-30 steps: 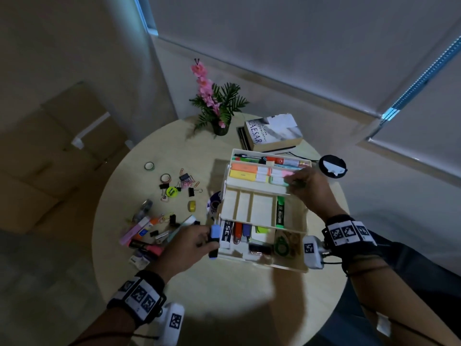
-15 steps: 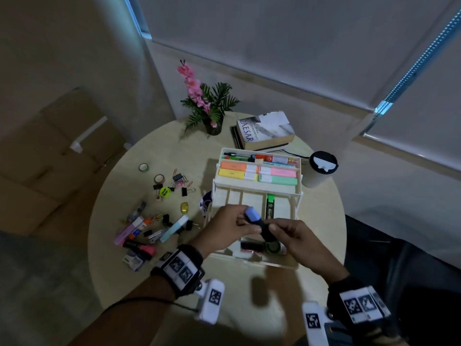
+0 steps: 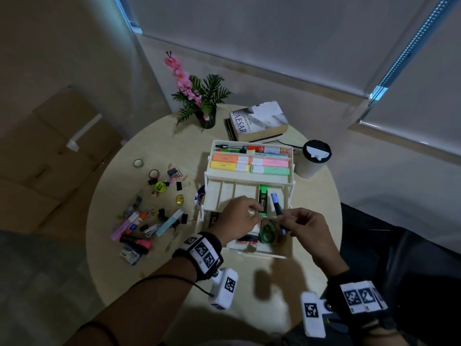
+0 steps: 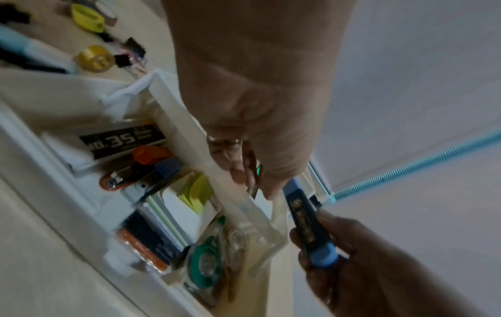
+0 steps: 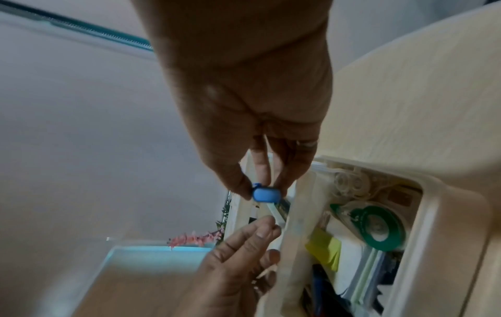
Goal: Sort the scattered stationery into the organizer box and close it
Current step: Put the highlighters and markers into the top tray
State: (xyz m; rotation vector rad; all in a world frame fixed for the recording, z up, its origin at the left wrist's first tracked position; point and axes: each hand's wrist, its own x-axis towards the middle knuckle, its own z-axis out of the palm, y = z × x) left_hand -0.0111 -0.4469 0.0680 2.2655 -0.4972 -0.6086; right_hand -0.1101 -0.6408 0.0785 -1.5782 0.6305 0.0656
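The right hand (image 3: 303, 227) pinches a blue marker (image 3: 277, 204) at frame centre. The left hand (image 3: 238, 217) rests curled on the organizer box (image 3: 290, 181); its grip cannot be told. The marker should be lowered flat beside the green highlighter (image 3: 263, 198).

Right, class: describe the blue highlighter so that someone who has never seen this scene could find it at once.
Start at the white organizer box on the round table. Over its middle tray's right end, the right hand pinches the blue highlighter. Unlike the green highlighter lying flat in the tray beside it, it is dark-bodied, blue-capped, and raised in the fingers.

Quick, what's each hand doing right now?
Left hand: fingers curled on the organizer box middle tray's front edge.
Right hand: pinching the blue highlighter.
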